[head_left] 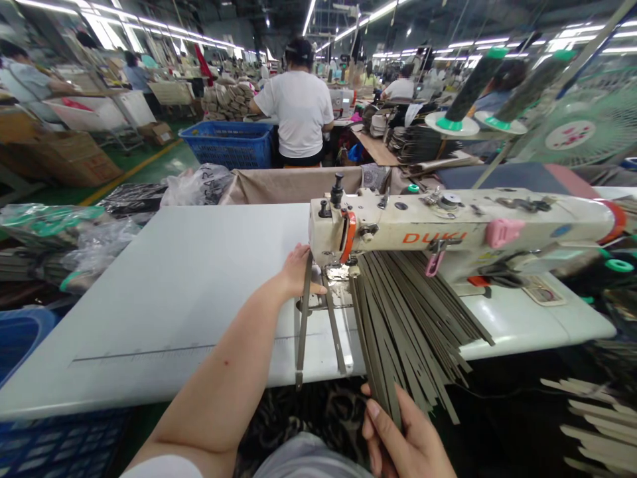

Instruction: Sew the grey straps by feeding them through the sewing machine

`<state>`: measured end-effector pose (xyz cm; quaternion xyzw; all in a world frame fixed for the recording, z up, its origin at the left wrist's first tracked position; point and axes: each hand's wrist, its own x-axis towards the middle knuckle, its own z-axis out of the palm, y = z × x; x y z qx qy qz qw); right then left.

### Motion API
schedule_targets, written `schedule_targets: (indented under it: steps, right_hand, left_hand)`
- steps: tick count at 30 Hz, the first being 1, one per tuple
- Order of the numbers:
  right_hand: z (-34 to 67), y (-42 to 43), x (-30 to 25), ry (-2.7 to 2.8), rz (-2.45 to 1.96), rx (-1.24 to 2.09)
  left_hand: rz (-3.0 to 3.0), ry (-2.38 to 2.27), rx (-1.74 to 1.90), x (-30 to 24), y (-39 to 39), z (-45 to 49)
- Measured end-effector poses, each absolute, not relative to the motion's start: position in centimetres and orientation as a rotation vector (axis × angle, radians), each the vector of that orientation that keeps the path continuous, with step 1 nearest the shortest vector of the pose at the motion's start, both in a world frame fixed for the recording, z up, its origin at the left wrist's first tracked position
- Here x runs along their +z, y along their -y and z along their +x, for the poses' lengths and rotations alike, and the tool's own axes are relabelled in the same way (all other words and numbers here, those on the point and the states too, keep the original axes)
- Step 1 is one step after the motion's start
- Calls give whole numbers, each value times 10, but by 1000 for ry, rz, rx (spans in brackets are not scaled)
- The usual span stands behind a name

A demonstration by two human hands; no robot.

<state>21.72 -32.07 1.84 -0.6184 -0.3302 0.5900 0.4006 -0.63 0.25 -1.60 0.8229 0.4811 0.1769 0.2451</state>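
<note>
Strips (374, 338) at the sewing machine (388, 216)

In the head view, my right hand (408, 435) pinches near ends of the strips, which lie fanned on the table (199, 279), beneath the machine's arm. My left hand (294, 273) is near the needle, thumb spread; whether it grips a strip, I cannot tell.

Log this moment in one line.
left hand: at narrow strip | right hand: gripping near ends of strips | strips: fanned partly under sewing machine
</note>
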Motion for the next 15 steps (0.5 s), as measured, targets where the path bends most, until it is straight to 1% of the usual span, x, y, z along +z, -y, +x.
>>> schedule_targets:
  steps: [3, 5, 11, 13, 15]
  right_hand:
    - [238, 314, 24, 927, -1727, 1250]
    - [256, 304, 27, 1111, -1853, 1049]
    - [279, 277, 33, 1704, -2088, 80]
    - [271, 272, 31, 1824, -2168, -134]
    - [260, 266, 29, 1911, -2227, -275]
  left_hand:
    - [2235, -1340, 455, -11, 0, -4]
    - [2239, -1346, 462, -7, 2, -2]
    - [2239, -1332, 475, 2, 6, 1]
    - [2237, -1331, 465, 2, 7, 1]
    - [2232, -1314, 488, 0, 7, 2]
